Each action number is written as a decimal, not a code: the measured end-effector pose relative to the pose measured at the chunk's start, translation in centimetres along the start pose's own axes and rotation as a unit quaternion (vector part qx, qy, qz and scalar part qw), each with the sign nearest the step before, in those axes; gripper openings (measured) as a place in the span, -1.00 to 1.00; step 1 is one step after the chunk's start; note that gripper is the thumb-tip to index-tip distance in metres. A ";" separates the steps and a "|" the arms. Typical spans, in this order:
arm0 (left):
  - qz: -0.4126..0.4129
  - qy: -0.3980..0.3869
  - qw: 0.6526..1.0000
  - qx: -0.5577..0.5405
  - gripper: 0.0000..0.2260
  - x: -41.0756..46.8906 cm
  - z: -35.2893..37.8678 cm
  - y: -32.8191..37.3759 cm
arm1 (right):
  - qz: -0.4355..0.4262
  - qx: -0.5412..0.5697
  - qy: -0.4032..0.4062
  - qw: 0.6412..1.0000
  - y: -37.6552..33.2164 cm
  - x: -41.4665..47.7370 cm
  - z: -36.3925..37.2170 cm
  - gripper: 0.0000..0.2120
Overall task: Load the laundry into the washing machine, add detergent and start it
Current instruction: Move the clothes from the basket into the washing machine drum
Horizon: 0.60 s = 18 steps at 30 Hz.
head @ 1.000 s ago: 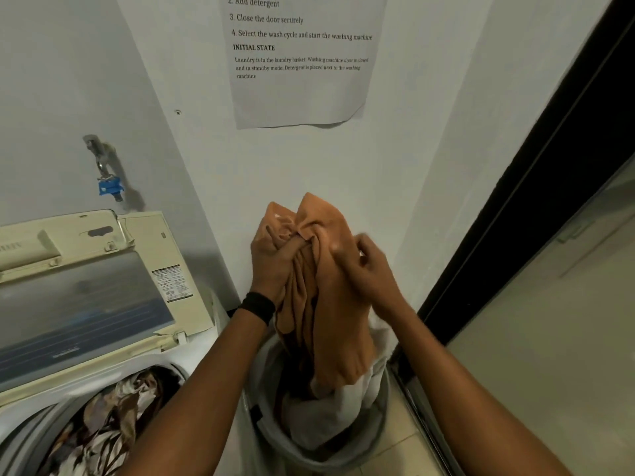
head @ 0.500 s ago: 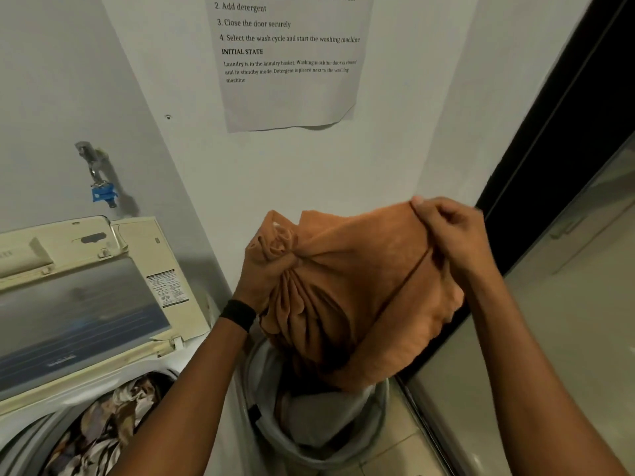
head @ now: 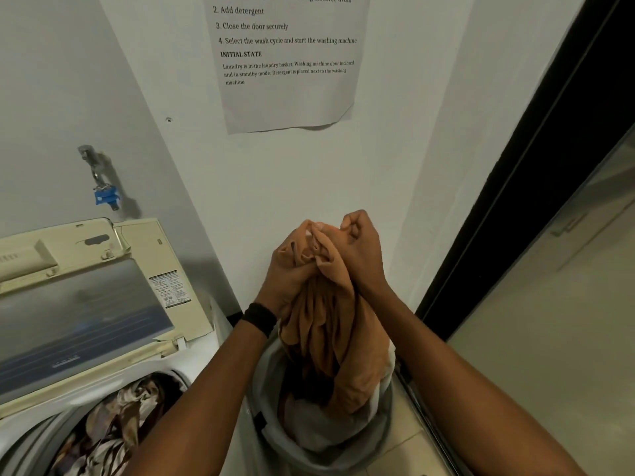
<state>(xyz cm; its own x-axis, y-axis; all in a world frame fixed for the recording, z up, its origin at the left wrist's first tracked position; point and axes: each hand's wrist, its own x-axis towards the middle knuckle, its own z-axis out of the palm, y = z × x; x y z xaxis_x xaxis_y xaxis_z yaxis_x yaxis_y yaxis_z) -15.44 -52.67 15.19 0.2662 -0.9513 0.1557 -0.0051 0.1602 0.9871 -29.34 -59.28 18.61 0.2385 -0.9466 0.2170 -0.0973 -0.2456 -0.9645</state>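
Observation:
An orange cloth hangs bunched above the grey laundry basket, lifted clear of the pale clothes left inside. My left hand grips its top from the left, a black band on the wrist. My right hand grips the same top edge from the right, the two hands close together. At the lower left stands the top-loading washing machine with its lid raised against the wall. Patterned brown and white laundry lies in its drum.
A white wall with a taped instruction sheet is straight ahead. A tap with a blue fitting sticks out above the machine. A dark door frame and glass panel close off the right side. Beige floor tiles show beside the basket.
My right hand had pulled the cloth's edge out wide to the right; it has now come back to the left hand, gathering the cloth into one bunch.

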 end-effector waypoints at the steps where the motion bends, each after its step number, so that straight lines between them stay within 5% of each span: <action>1: 0.001 0.025 0.999 -0.021 -0.57 -0.1 -0.1 0.2 | 0.019 -0.009 -0.034 0.999 0.3 -0.2 -0.5 -0.59; 4: -0.012 0.057 0.994 -0.088 -0.78 -0.1 -0.9 0.9 | 0.072 -0.069 -0.198 0.975 2.2 -1.1 -3.4 -0.62; 7: -0.017 0.031 0.996 -0.076 -0.82 -0.3 -1.5 0.8 | 0.061 -0.194 -0.361 0.910 3.5 -0.7 -6.3 -0.69; 10: -0.021 0.028 0.995 -0.096 -0.83 -0.5 -1.9 0.5 | 0.075 -0.306 -0.417 0.853 2.9 0.6 -8.8 -0.57; 13: -0.012 0.061 0.995 -0.082 -0.70 -0.2 -3.1 0.7 | 0.061 -0.388 -0.435 0.810 1.4 1.8 -11.8 -0.70; 15: 0.007 0.091 0.995 -0.035 -0.59 0.2 -3.9 0.4 | 0.052 -0.386 -0.424 0.818 -0.5 2.3 -13.8 -0.77; 18: 0.028 0.128 0.991 0.023 -0.55 0.5 -4.3 0.1 | -0.014 -0.247 -0.326 0.912 -3.5 2.5 -14.5 -0.82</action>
<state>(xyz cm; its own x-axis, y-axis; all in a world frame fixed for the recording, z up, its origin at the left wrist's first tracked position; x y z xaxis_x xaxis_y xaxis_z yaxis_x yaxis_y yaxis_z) -11.11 -52.00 15.19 0.4996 -0.8424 0.2019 -0.0697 0.1933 0.9787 -42.44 -63.79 24.74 0.7559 -0.6527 -0.0508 -0.4680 -0.4844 -0.7392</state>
